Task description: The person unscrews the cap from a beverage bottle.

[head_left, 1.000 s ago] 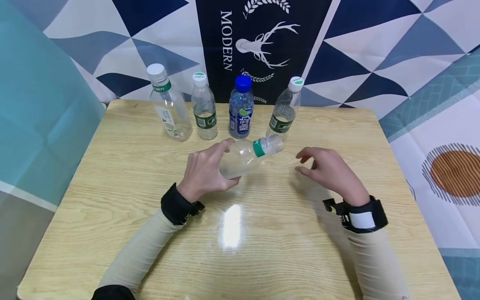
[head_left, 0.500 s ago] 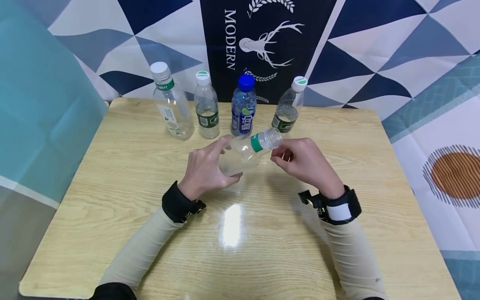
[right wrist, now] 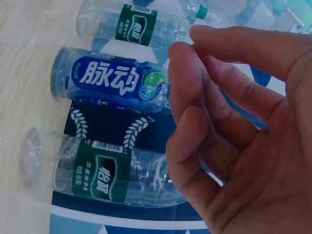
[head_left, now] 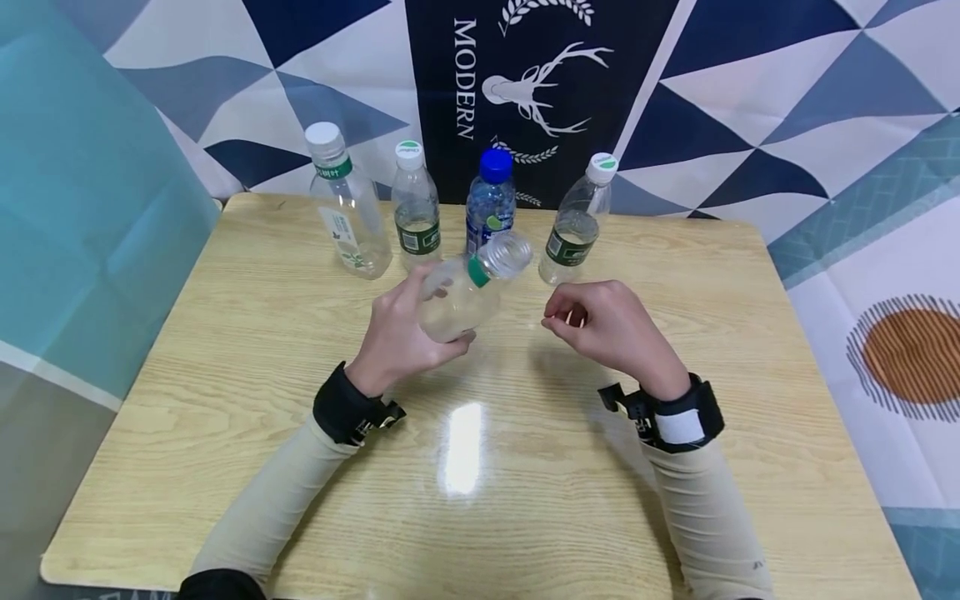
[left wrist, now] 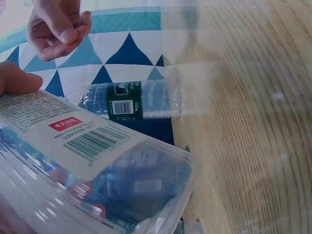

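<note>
My left hand [head_left: 397, 329] grips a clear plastic bottle [head_left: 461, 304] around its body. This bottle has a green neck band and an uncapped mouth, and it tilts with the mouth toward the back right. Its white barcode label [left wrist: 83, 134] faces the left wrist camera. Apart from it, to the right, my right hand [head_left: 611, 329] has curled fingers, thumb and index fingertips together; nothing shows between them in the right wrist view. Behind that hand stands a water bottle with a green label and white cap [head_left: 573, 225].
Along the back of the wooden table [head_left: 300, 500] stand a large clear bottle with a white cap [head_left: 352, 221], a small green-labelled water bottle [head_left: 416, 208] and a blue-capped drink bottle [head_left: 491, 200]. A patterned cloth [head_left: 742, 125] hangs behind them.
My right hand came left to the bottle's mouth, its fingertips closing together. My left hand then moved the bottle left, away from it, and tipped its mouth further up.
</note>
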`<state>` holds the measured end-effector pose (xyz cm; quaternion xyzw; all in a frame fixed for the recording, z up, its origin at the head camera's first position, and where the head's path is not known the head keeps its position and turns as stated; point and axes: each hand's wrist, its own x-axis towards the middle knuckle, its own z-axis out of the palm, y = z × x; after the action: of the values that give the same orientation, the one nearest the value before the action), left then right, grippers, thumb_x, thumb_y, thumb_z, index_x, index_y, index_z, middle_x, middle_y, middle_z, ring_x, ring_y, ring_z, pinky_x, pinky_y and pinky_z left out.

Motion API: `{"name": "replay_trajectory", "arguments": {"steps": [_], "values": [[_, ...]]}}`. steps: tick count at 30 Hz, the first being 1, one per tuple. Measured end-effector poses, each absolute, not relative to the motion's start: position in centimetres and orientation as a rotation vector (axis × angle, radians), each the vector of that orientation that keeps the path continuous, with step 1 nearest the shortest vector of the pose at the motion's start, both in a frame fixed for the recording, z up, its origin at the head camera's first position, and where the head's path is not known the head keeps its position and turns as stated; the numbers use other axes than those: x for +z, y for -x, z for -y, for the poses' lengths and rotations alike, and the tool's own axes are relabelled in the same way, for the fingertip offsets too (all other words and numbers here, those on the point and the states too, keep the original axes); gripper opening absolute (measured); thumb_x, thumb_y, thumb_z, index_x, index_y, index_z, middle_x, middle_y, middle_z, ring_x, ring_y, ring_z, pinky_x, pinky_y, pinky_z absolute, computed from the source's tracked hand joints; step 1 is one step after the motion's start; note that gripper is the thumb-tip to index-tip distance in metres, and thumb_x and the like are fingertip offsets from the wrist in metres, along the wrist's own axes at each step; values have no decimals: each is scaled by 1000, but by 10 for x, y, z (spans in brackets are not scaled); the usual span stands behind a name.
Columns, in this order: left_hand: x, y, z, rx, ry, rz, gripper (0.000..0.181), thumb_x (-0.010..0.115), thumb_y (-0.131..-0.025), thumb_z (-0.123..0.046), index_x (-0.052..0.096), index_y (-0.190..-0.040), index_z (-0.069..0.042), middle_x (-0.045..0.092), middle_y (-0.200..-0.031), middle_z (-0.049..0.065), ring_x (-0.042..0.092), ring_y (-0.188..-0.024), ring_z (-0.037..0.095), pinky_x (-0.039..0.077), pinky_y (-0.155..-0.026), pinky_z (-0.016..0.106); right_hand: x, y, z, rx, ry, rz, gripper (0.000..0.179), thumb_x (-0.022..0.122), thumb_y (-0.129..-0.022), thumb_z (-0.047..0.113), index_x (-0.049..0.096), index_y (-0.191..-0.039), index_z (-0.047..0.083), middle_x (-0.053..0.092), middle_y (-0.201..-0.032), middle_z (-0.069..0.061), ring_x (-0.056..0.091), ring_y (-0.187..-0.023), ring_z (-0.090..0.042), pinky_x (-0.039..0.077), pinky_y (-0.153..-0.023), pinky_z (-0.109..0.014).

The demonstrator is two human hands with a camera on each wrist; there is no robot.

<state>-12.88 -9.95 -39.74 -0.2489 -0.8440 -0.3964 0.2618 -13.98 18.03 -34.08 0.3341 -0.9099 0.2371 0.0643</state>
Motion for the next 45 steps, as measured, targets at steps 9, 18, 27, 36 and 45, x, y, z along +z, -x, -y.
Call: {"name": "replay_trajectory", "arguments": {"steps": [9, 18, 27, 36, 45], "values": [[-394, 127, 112, -1182, 619, 2208, 86, 84, -55, -33, 47, -128, -10, 63, -110, 6, 61, -92, 17, 51, -74, 36, -344, 140, -182, 697, -992, 2742, 3, 70, -81, 22, 67, -79, 21, 57, -66, 17, 50, -56, -1, 40, -50, -24], [-366, 110, 123, -1207, 473, 2102, 81, 86, -50, -12, 47, -119, 3, 63, -106, 20, 61, -91, 33, 50, -73, 45, -346, 140, -183, 694, -980, 2761, 5, 69, -82, 25, 67, -79, 22, 57, -66, 17, 50, -56, -1, 40, -50, -25], [-374, 110, 156, -1195, 238, 2002, 79, 84, -53, -6, 45, -121, 6, 62, -112, 17, 60, -95, 29, 49, -75, 43, -348, 141, -180, 709, -995, 2747, 5, 70, -81, 24, 67, -79, 22, 57, -65, 17, 49, -57, -1, 40, -50, -25], [-388, 120, 195, -1258, -57, 1924, 77, 83, -60, -8, 43, -126, -7, 63, -108, 7, 58, -94, 17, 45, -75, 28, -348, 141, -180, 708, -986, 2753, 5, 70, -82, 25, 67, -79, 22, 57, -65, 16, 50, -57, -1, 40, -51, -25], [-415, 157, 242, -1277, -252, 1902, 83, 83, -63, -20, 36, -132, -16, 58, -113, -3, 53, -98, 11, 40, -78, 27, -348, 140, -175, 724, -975, 2801, 12, 69, -84, 32, 67, -80, 20, 57, -66, 15, 50, -58, -3, 41, -52, -25]]}}
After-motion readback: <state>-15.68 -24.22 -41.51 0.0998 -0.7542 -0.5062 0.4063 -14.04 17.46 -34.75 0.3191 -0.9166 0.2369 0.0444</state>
